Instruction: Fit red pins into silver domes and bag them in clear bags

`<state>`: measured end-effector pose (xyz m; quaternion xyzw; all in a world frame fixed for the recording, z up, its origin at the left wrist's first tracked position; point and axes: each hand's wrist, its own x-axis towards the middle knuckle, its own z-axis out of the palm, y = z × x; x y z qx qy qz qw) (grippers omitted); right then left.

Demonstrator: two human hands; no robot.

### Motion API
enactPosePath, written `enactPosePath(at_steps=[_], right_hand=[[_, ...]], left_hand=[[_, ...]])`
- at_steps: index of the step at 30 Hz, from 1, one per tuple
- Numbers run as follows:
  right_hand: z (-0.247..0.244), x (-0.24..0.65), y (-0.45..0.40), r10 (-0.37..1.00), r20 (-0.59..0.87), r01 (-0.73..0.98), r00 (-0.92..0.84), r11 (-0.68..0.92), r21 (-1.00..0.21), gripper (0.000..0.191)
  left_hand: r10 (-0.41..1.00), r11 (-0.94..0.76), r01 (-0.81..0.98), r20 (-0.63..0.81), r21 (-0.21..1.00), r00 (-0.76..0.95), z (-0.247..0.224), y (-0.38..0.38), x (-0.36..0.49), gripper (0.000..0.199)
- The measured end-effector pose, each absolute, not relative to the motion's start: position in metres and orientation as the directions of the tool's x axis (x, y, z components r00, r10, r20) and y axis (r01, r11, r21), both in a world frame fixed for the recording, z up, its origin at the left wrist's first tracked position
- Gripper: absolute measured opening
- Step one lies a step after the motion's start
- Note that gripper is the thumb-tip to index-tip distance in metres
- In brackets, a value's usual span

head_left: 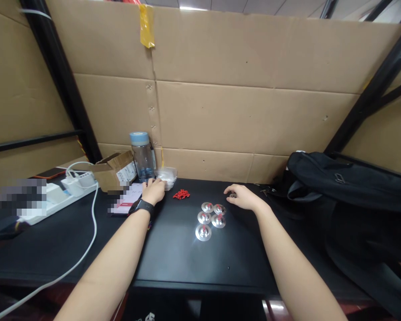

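Note:
Several shiny metal finger cymbals (203,232) lie on the black tabletop (183,258) between my forearms, each with red on its centre. Behind them sits a small heap of red cords (181,194). My left hand (153,191) is at the far left of the heap, fingers spread and lowered beside a clear plastic package (167,176); whether they touch it I cannot tell. To the right of the cymbals, my right hand (242,196) rests low with thumb and fingers apart, curved around a small dark item (233,195) partly hidden beneath it.
Behind my left hand stand a water bottle (141,156) and an opened cardboard box (115,173). A white power strip (58,203) with a trailing cable (92,227) lies at left. A black bag (350,187) fills the right side. Cardboard panels (220,111) wall the back.

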<state>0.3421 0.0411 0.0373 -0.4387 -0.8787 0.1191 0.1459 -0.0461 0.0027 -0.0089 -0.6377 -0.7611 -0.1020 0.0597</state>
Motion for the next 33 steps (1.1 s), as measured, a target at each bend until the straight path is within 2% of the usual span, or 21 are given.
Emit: enactPosePath(at_steps=[4, 8, 13, 15, 18, 22, 24, 28, 33], right_hand=[[0.038, 0.343, 0.041, 0.796, 0.169, 0.726, -0.581, 0.601, -0.334, 0.027], [0.037, 0.347, 0.043, 0.809, 0.169, 0.739, -0.563, 0.584, -0.337, 0.03], [0.033, 0.356, 0.049, 0.844, 0.102, 0.8, -0.526, 0.532, -0.279, 0.053], [0.032, 0.358, 0.051, 0.851, 0.074, 0.81, -0.52, 0.518, -0.274, 0.056], [0.031, 0.359, 0.051, 0.852, 0.051, 0.81, -0.521, 0.513, -0.285, 0.05], [0.031, 0.359, 0.051, 0.853, 0.051, 0.805, -0.52, 0.509, -0.304, 0.044], [0.032, 0.358, 0.05, 0.85, 0.09, 0.785, -0.519, 0.515, -0.344, 0.043], [0.032, 0.341, 0.043, 0.796, 0.259, 0.65, -0.548, 0.599, -0.468, 0.043], [0.03, 0.299, 0.024, 0.698, 0.454, 0.412, -0.554, 0.704, -0.579, 0.058]], left_hand=[[0.957, 0.148, 0.986, 0.241, 0.079, -0.163, -0.004, 0.0, -0.046, 0.06], [0.925, 0.186, 0.979, 0.322, 0.078, -0.202, 0.005, -0.002, -0.044, 0.043], [0.792, 0.337, 0.929, 0.487, 0.156, -0.369, 0.027, -0.01, -0.039, 0.039], [0.762, 0.278, 0.944, 0.559, 0.176, -0.328, 0.037, -0.016, -0.027, 0.039], [0.758, 0.06, 0.983, 0.633, 0.176, -0.16, 0.046, -0.023, 0.004, 0.039], [0.815, -0.197, 0.963, 0.577, 0.185, 0.055, 0.037, -0.021, 0.048, 0.036], [0.819, -0.25, 0.93, 0.571, 0.268, 0.055, 0.028, -0.017, 0.059, 0.031], [0.847, -0.263, 0.811, 0.527, 0.523, -0.065, 0.017, -0.012, 0.065, 0.034], [0.862, -0.334, 0.673, 0.502, 0.66, -0.065, 0.016, -0.017, 0.07, 0.035]])
